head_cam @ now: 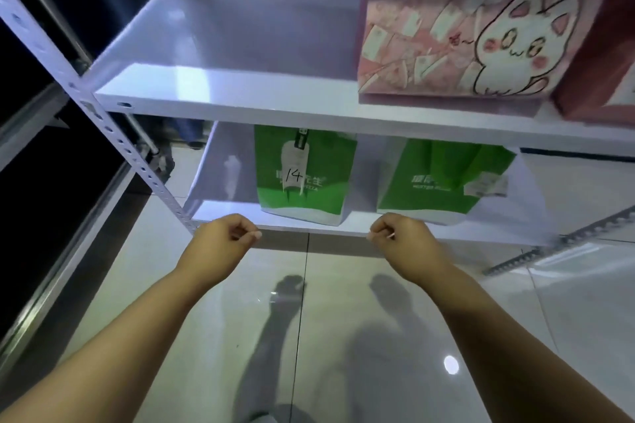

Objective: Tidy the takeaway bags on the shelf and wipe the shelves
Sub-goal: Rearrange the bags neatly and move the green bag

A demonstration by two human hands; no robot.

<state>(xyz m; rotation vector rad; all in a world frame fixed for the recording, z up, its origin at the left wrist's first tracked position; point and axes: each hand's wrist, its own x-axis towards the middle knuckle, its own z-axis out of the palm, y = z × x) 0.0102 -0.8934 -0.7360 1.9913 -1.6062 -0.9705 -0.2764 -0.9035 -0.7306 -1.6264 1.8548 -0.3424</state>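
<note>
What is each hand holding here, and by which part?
Nothing that shows: the left hand and the right hand are both curled and empty.

White shelves (240, 45): pink bag (446, 38), maybe red bag (604, 55), green bags (309, 189)

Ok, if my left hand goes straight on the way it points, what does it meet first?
Probably the front edge of the lower shelf, just beyond the left hand. If it clears that, the green bag marked 14. Depth is unclear.
</note>
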